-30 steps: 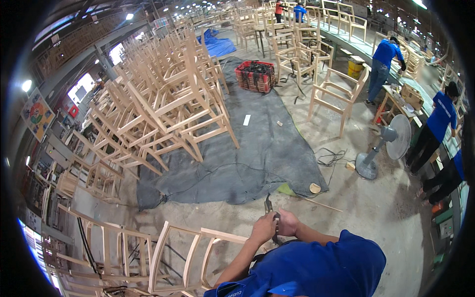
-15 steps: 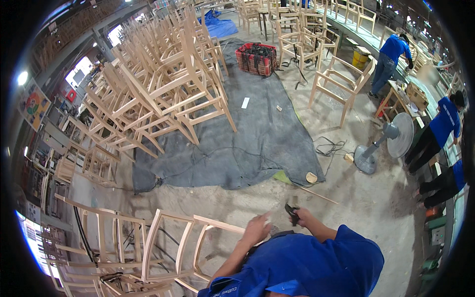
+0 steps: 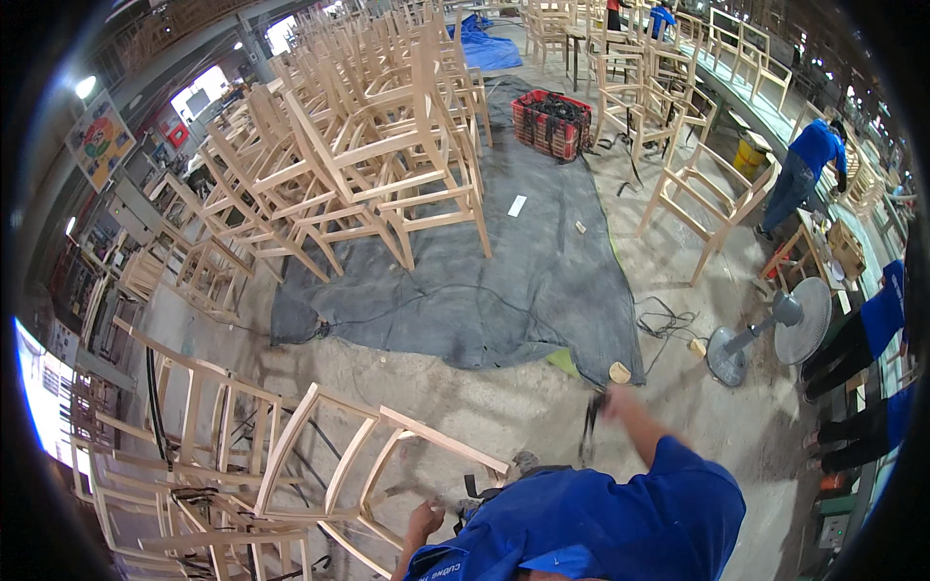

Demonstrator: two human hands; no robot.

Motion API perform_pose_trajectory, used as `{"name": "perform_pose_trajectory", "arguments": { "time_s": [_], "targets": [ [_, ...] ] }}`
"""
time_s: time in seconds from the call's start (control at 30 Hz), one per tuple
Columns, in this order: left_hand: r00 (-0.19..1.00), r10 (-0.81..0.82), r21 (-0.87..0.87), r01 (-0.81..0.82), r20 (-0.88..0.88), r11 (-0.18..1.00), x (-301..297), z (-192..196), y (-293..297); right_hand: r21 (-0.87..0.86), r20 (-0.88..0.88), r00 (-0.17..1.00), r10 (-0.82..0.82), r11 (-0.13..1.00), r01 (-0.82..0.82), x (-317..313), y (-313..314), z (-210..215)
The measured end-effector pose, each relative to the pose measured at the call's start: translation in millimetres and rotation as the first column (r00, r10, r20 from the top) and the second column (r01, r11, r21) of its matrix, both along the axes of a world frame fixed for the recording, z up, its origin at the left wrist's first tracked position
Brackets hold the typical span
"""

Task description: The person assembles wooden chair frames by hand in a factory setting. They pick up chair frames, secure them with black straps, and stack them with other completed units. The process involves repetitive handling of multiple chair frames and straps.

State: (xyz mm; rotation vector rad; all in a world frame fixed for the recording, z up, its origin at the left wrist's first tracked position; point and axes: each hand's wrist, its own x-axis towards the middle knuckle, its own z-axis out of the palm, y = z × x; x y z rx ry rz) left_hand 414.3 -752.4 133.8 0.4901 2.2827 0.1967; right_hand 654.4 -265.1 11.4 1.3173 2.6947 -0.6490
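Note:
My right hand (image 3: 616, 401), blurred by motion, reaches out ahead over the concrete floor with its fingers closed round a black strap (image 3: 589, 422), whose loose end hangs down. My left hand (image 3: 424, 521) is low, close to my body, beside a pale wooden chair frame (image 3: 441, 442). The fingers of that hand are small and partly turned away, so their grip cannot be made out. Between the left hand and my blue shirt, a dark strap-like piece (image 3: 472, 486) shows. More bare chair frames (image 3: 218, 426) stand at my left, with black straps around them.
A tall stack of wooden chair frames (image 3: 387, 174) stands on a grey sheet (image 3: 542, 300). Beyond it sits a red basket (image 3: 552, 124) of black straps. At the right are a single chair frame (image 3: 712, 198), a floor fan (image 3: 765, 334), a cable (image 3: 664, 320) and several co-workers along a bench.
My right hand has moved forward and right with the black strap, which now hangs down. My left hand has dropped back and left toward the chair frame. The view has shifted.

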Motion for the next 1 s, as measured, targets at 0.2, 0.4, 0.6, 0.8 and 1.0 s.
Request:
{"name": "perform_pose_trajectory", "arguments": {
  "time_s": [0.2,0.4,0.6,0.8,1.0],
  "targets": [
    [0.973,0.230,0.092,-0.230,0.014,0.969,29.0,-35.5,-13.5,-0.258,-0.947,0.123,-0.295,0.932,0.254,-210.2,231.6,389.0],
    [0.829,0.555,0.232,-0.556,0.075,0.798,63.5,-62.9,-35.7,-0.154,-0.987,-0.023,-0.158,0.979,-0.131,-286.7,176.9,426.2],
    [0.755,0.651,0.129,-0.655,0.081,0.744,97.2,-88.0,-56.0,-0.688,-0.617,0.768,-0.172,0.592,-0.421,-303.9,23.7,145.7],
    [0.717,0.696,0.001,-0.697,0.039,0.718,134.3,-90.3,-110.0,-0.615,-0.233,0.838,0.493,0.593,-0.519,-237.0,-190.5,-7.9],
    [0.420,0.901,0.104,-0.897,-0.105,0.430,166.0,-87.6,-160.8,-0.822,-0.256,0.729,0.635,0.254,-0.510,-165.4,-275.7,-43.5]
  ]
}}
